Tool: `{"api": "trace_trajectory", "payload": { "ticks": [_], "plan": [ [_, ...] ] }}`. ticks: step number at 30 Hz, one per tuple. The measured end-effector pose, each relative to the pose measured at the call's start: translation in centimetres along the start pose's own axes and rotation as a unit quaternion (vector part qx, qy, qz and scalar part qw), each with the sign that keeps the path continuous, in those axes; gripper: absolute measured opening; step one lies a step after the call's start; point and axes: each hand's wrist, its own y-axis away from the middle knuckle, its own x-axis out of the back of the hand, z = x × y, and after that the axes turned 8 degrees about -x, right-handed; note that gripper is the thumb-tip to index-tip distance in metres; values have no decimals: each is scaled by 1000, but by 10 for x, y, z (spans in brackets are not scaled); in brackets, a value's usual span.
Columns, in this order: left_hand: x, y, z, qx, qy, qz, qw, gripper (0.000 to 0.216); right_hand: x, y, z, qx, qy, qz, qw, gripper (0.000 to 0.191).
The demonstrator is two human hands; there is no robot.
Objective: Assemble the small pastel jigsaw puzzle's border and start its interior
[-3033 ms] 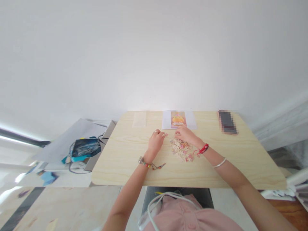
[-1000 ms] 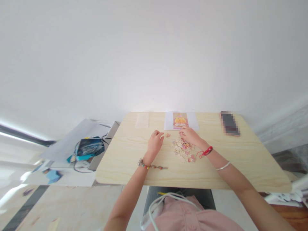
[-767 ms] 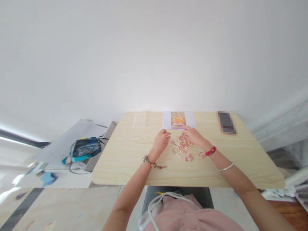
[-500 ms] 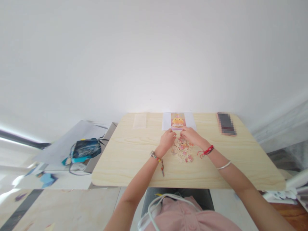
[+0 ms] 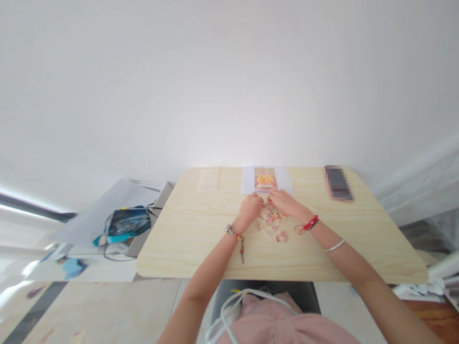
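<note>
One pale table (image 5: 179, 239): one printed sheet (image 5: 266, 179), one puzzle-piece heap (image 5: 271, 224); left hand (image 5: 250, 209), right hand (image 5: 284, 201) both curled, cannot tell contents.

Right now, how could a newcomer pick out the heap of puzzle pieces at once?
Find the pale wooden table against the white wall, then the printed sheet at the table's far edge. Nearer the wearer, by the left hand and right hand, lies the heap of puzzle pieces: many small pink and cream bits, unlike that single flat sheet.
</note>
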Motion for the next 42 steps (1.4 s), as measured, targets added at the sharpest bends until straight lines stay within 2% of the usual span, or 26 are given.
{"api": "trace_trajectory", "payload": {
  "ticks": [10, 14, 18, 24, 31, 37, 42],
  "plan": [
    [4, -7, 11, -22, 22, 26, 999, 16, 10, 9, 7, -30, 47, 14, 998, 21],
    [3, -19, 24, -60, 10, 22, 998, 17, 16, 24, 17, -54, 63, 32, 996, 16],
    [-2, -32, 41, -102, -2, 0, 995, 18, 17, 44, 29, -81, 47, 51, 994, 14],
    [-10, -34, 55, -97, -28, -50, 994, 22, 10, 61, 36, -87, 42, 65, 993, 19],
    [-7, -18, 45, -90, -34, -35, 995, 20, 5, 69, 37, -90, 49, 63, 993, 18],
    [8, 2, 29, -36, -32, -23, 999, 22, 5, 65, 36, -98, 61, 42, 992, 19],
    [18, 18, 22, -16, -13, -15, 1000, 20, 15, 68, 28, -131, 90, 57, 986, 22]
  ]
}}
